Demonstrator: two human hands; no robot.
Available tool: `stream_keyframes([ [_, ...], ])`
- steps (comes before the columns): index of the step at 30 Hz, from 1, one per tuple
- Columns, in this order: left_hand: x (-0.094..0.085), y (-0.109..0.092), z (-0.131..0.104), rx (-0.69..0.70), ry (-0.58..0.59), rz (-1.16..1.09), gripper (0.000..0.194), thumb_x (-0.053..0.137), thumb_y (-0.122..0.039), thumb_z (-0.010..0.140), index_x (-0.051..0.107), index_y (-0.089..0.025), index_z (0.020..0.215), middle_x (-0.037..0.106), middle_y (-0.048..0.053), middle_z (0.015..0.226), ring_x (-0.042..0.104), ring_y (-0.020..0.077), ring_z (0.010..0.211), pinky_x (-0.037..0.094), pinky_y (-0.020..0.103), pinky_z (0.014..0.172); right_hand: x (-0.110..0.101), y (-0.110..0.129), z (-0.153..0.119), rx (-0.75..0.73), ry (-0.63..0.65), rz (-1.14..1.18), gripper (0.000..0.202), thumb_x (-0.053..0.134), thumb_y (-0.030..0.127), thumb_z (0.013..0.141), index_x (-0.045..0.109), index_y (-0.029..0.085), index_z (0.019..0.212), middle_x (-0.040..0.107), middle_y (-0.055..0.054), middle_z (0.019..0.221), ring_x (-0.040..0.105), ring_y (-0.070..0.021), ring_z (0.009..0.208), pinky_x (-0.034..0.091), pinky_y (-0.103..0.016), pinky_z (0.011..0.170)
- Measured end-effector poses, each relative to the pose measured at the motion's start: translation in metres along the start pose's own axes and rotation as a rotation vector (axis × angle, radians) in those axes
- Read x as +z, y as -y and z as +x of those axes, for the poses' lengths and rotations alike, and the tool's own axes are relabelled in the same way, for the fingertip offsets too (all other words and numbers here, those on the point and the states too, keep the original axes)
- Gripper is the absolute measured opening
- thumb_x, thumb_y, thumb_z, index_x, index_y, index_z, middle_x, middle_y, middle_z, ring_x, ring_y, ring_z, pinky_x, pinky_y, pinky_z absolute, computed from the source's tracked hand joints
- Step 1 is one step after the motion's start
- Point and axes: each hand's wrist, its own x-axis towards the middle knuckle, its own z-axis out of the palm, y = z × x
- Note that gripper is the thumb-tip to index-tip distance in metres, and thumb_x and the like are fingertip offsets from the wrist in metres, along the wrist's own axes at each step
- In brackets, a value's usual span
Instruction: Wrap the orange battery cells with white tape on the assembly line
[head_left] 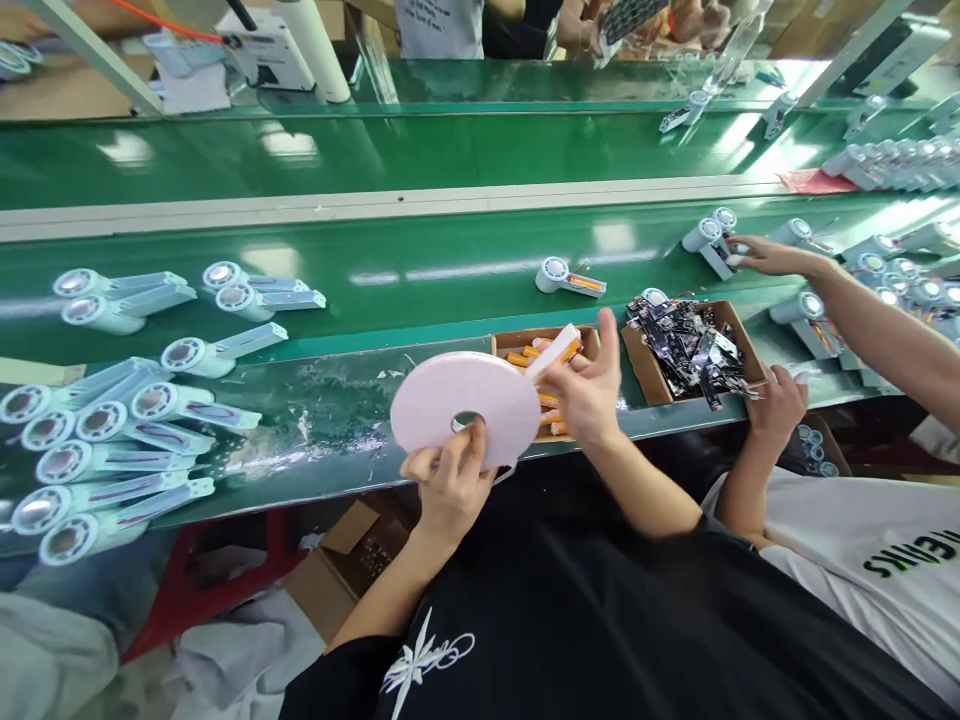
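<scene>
A wide, flat roll of whitish tape (427,400) is gripped in my left hand (454,480), with fingers in its centre hole. From the roll's upper right edge a short strip of tape (555,352) sticks up. My right hand (589,390) pinches at this strip with thumb and finger, the other fingers stretched upward. Just behind the roll and my right hand is a cardboard box of orange battery cells (517,358), partly covered by them. Beyond it, a light-blue handheld fan body (555,274) lies on the green belt with an orange cell in its handle.
Several light-blue fan bodies (97,420) lie at the left. A box of dark circuit boards (694,345) stands right of the cells. A co-worker's hand (757,255) handles a fan at the right; more people work across the belt (420,250).
</scene>
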Motion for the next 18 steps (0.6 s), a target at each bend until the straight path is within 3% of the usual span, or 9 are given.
stream_keyframes([
  [2,-0.007,0.021,-0.007,-0.049,0.097,0.042,0.062,0.078,-0.026,0.086,0.062,-0.034,0.146,0.074,0.008,0.115,0.048,0.0304,0.103,0.037,0.047,0.094,-0.02,0.033,0.038,-0.258,-0.119,0.009,0.07,0.079,0.032,0.081,0.051,0.037,0.145,0.072,-0.003,0.12,0.074,-0.0176,0.103,0.065,-0.034,0.086],
  [4,-0.01,0.057,-0.013,-0.142,0.304,0.051,0.068,0.079,-0.022,0.082,0.06,-0.033,0.147,0.071,0.008,0.128,0.051,0.0337,0.114,0.037,0.051,0.1,-0.041,0.057,0.071,-0.568,-0.262,0.056,0.049,0.073,0.024,0.082,0.063,0.033,0.129,0.071,-0.002,0.113,0.073,-0.0136,0.104,0.061,-0.025,0.082],
  [6,-0.009,0.1,-0.013,-0.21,0.538,-0.04,0.087,0.089,-0.03,0.072,0.055,-0.026,0.152,0.064,0.01,0.143,0.049,0.0383,0.128,0.04,0.052,0.106,-0.059,0.062,0.087,-0.584,-0.273,0.006,0.046,0.076,0.027,0.079,0.065,0.037,0.123,0.07,-0.001,0.113,0.073,-0.0158,0.103,0.062,-0.035,0.084],
  [8,-0.002,0.142,-0.004,-0.242,0.646,-0.172,0.098,0.094,-0.043,0.064,0.055,-0.022,0.152,0.059,0.011,0.15,0.048,0.0379,0.134,0.043,0.049,0.109,-0.068,0.051,0.083,-0.516,-0.236,-0.05,0.058,0.09,0.032,0.059,0.07,0.04,0.113,0.072,0.001,0.101,0.075,-0.0208,0.09,0.063,-0.044,0.078],
  [9,0.003,0.162,0.006,-0.268,0.618,-0.208,0.091,0.092,-0.048,0.068,0.058,-0.021,0.148,0.061,0.01,0.148,0.051,0.0351,0.134,0.045,0.046,0.11,-0.069,0.044,0.075,-0.46,-0.217,-0.088,0.066,0.095,0.033,0.05,0.071,0.043,0.111,0.072,0.002,0.094,0.076,-0.0231,0.084,0.063,-0.048,0.074],
  [11,0.016,0.198,0.036,-0.333,0.48,-0.199,0.058,0.076,-0.05,0.088,0.067,-0.02,0.136,0.068,0.008,0.138,0.057,0.0267,0.126,0.047,0.04,0.109,-0.063,0.03,0.055,-0.356,-0.194,-0.168,0.075,0.099,0.036,0.039,0.071,0.049,0.108,0.072,0.003,0.082,0.077,-0.0282,0.078,0.063,-0.055,0.07],
  [12,0.022,0.215,0.056,-0.361,0.405,-0.165,0.044,0.063,-0.047,0.099,0.069,-0.018,0.13,0.071,0.007,0.132,0.058,0.0232,0.121,0.046,0.039,0.109,-0.058,0.026,0.046,-0.314,-0.188,-0.207,0.075,0.099,0.038,0.039,0.071,0.051,0.107,0.072,0.002,0.081,0.077,-0.0313,0.079,0.063,-0.058,0.07],
  [14,0.034,0.248,0.098,-0.393,0.327,-0.086,0.04,0.044,-0.04,0.109,0.07,-0.013,0.123,0.071,0.008,0.13,0.055,0.0216,0.12,0.042,0.044,0.112,-0.048,0.025,0.031,-0.282,-0.187,-0.26,0.066,0.098,0.043,0.044,0.072,0.054,0.104,0.074,-0.002,0.081,0.078,-0.0372,0.087,0.061,-0.063,0.073],
  [18,0.046,0.303,0.166,-0.37,0.369,0.016,0.031,0.058,-0.039,0.103,0.072,-0.012,0.105,0.069,0.011,0.128,0.053,0.0256,0.126,0.039,0.057,0.114,-0.04,0.047,0.011,-0.302,-0.201,-0.401,0.056,0.092,0.054,0.058,0.071,0.059,0.11,0.074,-0.013,0.094,0.074,-0.0434,0.103,0.058,-0.067,0.077],
])
